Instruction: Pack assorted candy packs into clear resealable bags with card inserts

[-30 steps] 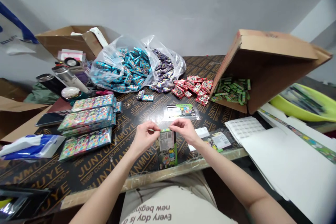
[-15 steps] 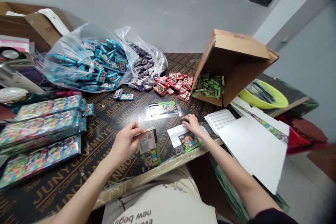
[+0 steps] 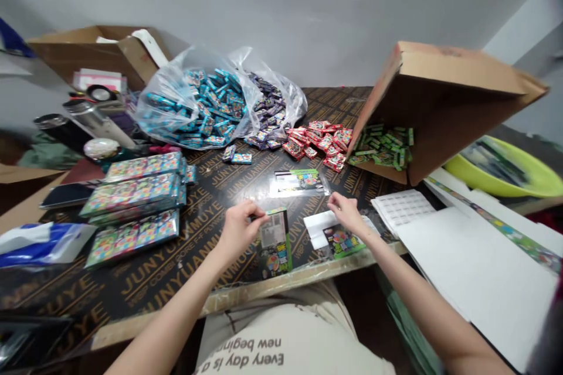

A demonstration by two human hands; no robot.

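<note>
My left hand [image 3: 241, 224] is closed, thumb and fingertips pinched at the upper left corner of a black-and-green printed packet [image 3: 276, 255] with a clear window. That packet lies near the table's front edge. To the right, my right hand [image 3: 347, 212] has its fingers drawn together above a second printed packet [image 3: 343, 241] and a white flap [image 3: 316, 227] beside it. Whatever those fingertips hold, if anything, is too small to make out. Beyond both hands lies another printed packet in clear plastic [image 3: 299, 181].
Stacked multi-packs [image 3: 132, 193] stand at left. Behind are plastic bags of blue packets [image 3: 215, 105] and purple packets [image 3: 268, 105], loose red packets [image 3: 316, 140], and a tipped carton [image 3: 466, 76] with green packets [image 3: 382, 143]. White sheets [image 3: 475, 269] and a yellow basin [image 3: 505, 179] sit at right.
The camera view has turned left, so everything sits further right in the picture. My right hand has lifted slightly off the second packet; my left hand stays at the first packet's top corner.
</note>
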